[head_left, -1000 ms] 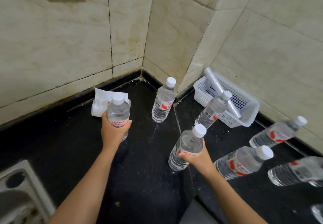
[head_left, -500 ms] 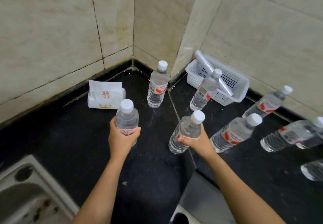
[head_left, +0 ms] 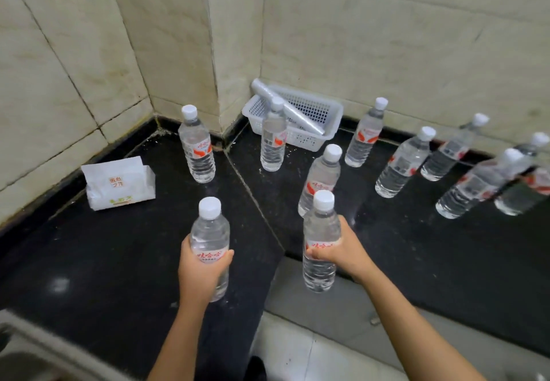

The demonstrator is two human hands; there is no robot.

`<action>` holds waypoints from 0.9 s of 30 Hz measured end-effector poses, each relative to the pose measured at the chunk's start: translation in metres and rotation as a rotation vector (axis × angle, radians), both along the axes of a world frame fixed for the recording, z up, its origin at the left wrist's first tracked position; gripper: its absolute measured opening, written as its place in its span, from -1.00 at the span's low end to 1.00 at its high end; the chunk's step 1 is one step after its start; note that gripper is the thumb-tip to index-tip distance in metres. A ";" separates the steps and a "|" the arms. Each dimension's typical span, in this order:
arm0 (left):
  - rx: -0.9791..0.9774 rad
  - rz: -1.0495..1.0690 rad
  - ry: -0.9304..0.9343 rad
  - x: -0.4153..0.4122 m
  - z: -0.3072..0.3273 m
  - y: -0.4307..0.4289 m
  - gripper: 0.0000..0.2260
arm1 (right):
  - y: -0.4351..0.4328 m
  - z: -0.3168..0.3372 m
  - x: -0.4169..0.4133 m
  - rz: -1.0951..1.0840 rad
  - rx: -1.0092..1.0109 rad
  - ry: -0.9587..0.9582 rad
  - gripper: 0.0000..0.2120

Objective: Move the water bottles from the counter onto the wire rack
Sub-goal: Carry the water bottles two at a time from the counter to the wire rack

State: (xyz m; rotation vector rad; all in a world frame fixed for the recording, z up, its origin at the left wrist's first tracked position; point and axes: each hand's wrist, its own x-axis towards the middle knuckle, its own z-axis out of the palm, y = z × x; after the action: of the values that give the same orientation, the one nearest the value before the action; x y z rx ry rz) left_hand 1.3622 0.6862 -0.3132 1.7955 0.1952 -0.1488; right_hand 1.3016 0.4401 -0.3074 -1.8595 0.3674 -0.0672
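Tissue pack (head_left: 119,182): one, near the left wall edge of the counter (head_left: 89,261).
Left hand (head_left: 199,270): fingers curled close together round the label of a bottle, thumb across the front.
Left bottle (head_left: 209,231): upright, over the counter's front part; judged lifted, base partly hidden by the hand.
Right hand (head_left: 346,251): fingers wrapped from behind, thumb pressed on the label.
Right bottle (head_left: 321,226): upright, base hanging past the counter's inner front edge, clear of the surface.
Standing bottles (head_left: 196,145): eight counted, from the back corner along the right wall edge; the last two at the far right blurred, so count not certain.
Bottles in all: ten, two in hand.
Basket (head_left: 330,112): one, white, against the back wall by the corner, with one clear plastic roll (head_left: 285,103) lying across it.
Rack: not in view.
Done: nothing shown on the rack; cannot tell how many are placed there.
Left: two in hand to carry over, then eight on the counter, likely four more trips in pairs.
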 end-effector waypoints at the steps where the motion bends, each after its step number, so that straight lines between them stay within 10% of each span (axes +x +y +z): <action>1: -0.014 -0.017 0.006 -0.007 0.001 -0.008 -0.44 | -0.005 0.006 -0.013 -0.003 0.008 -0.018 -0.73; 27: -0.027 -0.964 -0.128 -0.335 0.052 -0.314 -0.48 | -0.184 0.047 -0.464 -0.841 0.120 -0.211 -0.28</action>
State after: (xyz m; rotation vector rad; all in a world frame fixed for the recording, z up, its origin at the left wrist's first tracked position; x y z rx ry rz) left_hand 1.0270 0.3721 -0.2613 1.7296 -0.7753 -0.7065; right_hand 0.8375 0.2558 -0.2601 -1.4510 0.9565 -0.7848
